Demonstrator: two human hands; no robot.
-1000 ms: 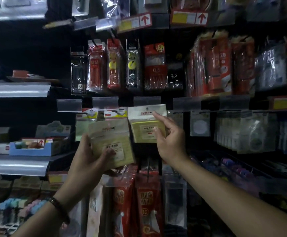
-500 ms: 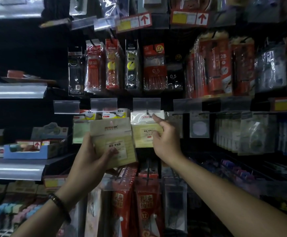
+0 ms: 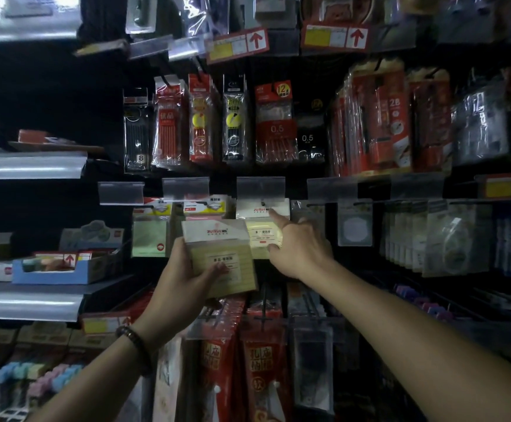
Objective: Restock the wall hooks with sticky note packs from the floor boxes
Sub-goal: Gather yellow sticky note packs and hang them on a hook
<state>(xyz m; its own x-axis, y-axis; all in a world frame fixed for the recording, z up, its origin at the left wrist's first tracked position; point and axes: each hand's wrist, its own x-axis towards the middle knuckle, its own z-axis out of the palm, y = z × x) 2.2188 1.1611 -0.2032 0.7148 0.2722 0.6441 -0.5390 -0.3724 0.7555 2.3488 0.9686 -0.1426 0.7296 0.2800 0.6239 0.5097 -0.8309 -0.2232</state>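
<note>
A single wide-angle camera on the person's head faces the dark shop wall of hanging stationery packs (image 3: 274, 123) almost square-on, near enough that both forearms reach it from the lower edge. The left hand (image 3: 184, 278), gripping a pale yellow sticky note pack (image 3: 223, 263), and the right hand (image 3: 299, 248) sit at mid-frame just below the row of clear plastic price-tag holders (image 3: 260, 187). Grey metal shelves (image 3: 28, 166) fill the left side, and the lens bows the outer edges.
</note>
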